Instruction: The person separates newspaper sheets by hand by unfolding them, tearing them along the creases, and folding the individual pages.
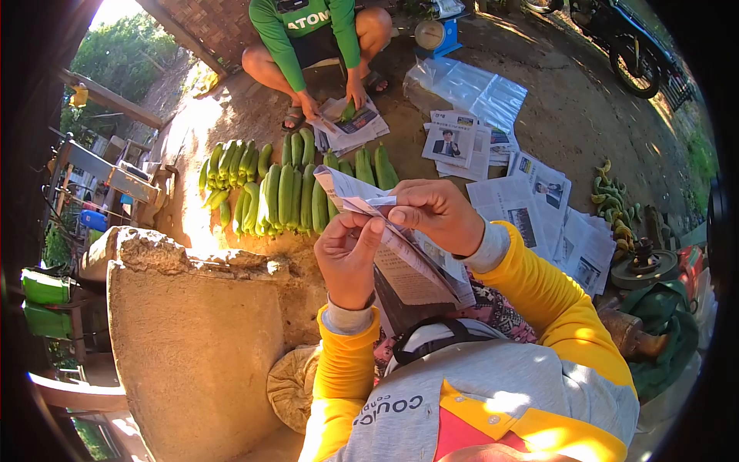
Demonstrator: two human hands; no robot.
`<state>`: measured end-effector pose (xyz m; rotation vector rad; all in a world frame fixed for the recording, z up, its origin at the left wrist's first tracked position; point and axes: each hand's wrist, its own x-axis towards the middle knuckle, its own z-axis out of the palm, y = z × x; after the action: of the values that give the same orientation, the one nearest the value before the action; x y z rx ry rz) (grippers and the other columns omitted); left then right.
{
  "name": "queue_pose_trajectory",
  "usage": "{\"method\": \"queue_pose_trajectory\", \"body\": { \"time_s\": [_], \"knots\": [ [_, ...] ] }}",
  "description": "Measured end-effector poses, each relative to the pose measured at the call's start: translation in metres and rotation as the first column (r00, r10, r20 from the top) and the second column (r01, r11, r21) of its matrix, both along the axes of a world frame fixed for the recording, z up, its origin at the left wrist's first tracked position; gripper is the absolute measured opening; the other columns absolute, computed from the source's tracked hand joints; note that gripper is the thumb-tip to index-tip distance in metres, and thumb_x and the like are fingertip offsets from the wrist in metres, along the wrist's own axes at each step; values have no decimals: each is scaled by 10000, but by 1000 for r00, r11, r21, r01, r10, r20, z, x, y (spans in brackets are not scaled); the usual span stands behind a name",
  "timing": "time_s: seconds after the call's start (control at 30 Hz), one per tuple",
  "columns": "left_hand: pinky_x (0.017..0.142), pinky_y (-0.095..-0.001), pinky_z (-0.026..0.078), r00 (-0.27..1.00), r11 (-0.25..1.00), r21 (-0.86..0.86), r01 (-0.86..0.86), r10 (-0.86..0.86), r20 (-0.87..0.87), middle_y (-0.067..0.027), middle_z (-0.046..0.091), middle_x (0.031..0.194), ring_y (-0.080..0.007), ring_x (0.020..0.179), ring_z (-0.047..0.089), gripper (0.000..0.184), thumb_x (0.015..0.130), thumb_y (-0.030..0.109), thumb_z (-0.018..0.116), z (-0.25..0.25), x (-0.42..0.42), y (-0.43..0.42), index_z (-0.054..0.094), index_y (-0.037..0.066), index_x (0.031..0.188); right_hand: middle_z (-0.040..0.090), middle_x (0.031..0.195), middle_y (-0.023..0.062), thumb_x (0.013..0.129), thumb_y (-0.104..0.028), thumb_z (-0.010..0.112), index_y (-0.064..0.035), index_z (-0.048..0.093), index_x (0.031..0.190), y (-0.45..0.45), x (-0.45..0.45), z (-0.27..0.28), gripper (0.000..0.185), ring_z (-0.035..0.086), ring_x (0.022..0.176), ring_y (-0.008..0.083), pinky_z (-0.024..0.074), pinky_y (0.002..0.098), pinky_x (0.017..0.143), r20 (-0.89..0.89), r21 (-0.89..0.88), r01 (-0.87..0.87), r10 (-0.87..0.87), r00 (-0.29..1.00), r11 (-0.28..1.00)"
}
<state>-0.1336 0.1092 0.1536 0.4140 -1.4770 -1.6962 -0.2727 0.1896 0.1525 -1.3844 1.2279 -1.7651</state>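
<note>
Grey-white newsprint: a folded, black-printed paper sheet [416,269] hangs between my hands, above my lap. Thumb and fingers of my left hand [350,258] pinch its near fold; those of my right hand [440,215] pinch the upper edge just beside. Its print too small to read. Beyond: long, smooth green vegetables [289,199] in rows on bare earth. Writing: "ATOM", white capitals on the squatting co-worker's green long-sleeved top [309,45]; dark lettering on my grey yellow-sleeved shirt [493,385], partly legible, "COUIC".
</note>
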Motion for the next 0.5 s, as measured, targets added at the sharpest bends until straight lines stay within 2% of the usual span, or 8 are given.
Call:
{"method": "queue_pose_trajectory", "body": {
  "time_s": [0.07, 0.27, 0.37, 0.47, 0.5],
  "knots": [
    [639, -160, 393, 1000, 1000, 1, -1, 1, -22, 20, 595, 777, -26, 689, 501, 98, 824, 68, 667, 0, -1, -1, 595, 2, 820, 535, 730, 26, 849, -168, 642, 30, 636, 854, 0, 0, 1, 199, 462, 661, 78, 377, 233, 579, 23, 20, -15, 15, 1000, 1000],
    [682, -187, 392, 1000, 999, 38, 14, -13, -17, 1, 608, 801, -50, 720, 511, 151, 835, 137, 665, 0, 0, 0, 584, 11, 816, 510, 699, 5, 838, -207, 658, 8, 653, 840, 0, 1, 2, 214, 447, 641, 61, 352, 227, 551, 71, 59, -52, 48, 996, 997],
    [643, -164, 403, 1000, 1000, 27, -5, 6, -20, 13, 604, 786, -32, 696, 513, 97, 828, 69, 662, -1, 0, 0, 596, -2, 824, 508, 691, 2, 837, -206, 660, 5, 653, 820, 0, -1, 1, 212, 444, 632, 59, 344, 228, 540, 63, 68, -47, 43, 997, 997],
    [686, -187, 396, 1000, 1000, 27, 0, 0, 15, 0, 609, 800, -51, 719, 513, 152, 839, 137, 660, 1, 1, 0, 579, 13, 806, 507, 689, 3, 835, -205, 661, 4, 652, 814, -1, 0, 0, 210, 443, 628, 56, 336, 227, 534, 72, 48, -48, 45, 996, 998],
    [674, -181, 402, 1000, 999, 33, 4, -4, -5, 2, 609, 797, -46, 712, 516, 133, 836, 115, 660, 0, 1, -1, 585, 8, 815, 507, 690, 3, 835, -205, 661, 5, 652, 819, -1, -1, 0, 210, 442, 626, 55, 334, 226, 534, 71, 48, -64, 60, 996, 997]
  ]
}}
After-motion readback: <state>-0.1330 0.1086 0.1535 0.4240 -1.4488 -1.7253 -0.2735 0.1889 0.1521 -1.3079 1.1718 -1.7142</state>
